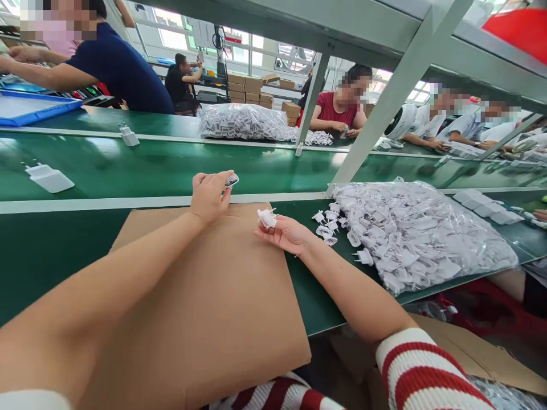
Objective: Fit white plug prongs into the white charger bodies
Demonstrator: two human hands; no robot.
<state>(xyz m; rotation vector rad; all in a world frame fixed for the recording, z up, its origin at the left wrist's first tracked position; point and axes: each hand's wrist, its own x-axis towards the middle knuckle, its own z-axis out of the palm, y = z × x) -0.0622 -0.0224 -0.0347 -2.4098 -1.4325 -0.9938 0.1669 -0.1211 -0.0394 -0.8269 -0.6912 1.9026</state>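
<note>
My left hand [210, 196] is raised over the far edge of the cardboard sheet [205, 296]. Its fingers pinch a small white charger housing [232, 180], whose dark inside faces outward. To the right, my right hand [286, 233] holds a white plug cover [267, 218] with metal pins between thumb and fingers; whether it is one piece or more I cannot tell. The two parts are apart. Loose white plug covers [329, 225] lie just right of this hand, spilling from a big clear plastic bag [427, 233] filled with such pieces.
A green conveyor belt [171, 165] runs behind the cardboard, carrying white chargers [50, 177]. A slanted metal post [384, 114] rises past the bag. Across the belt lie another filled bag [243, 121] and a blue tray [38, 107]; several co-workers sit there. White blocks [487, 205] stand at right.
</note>
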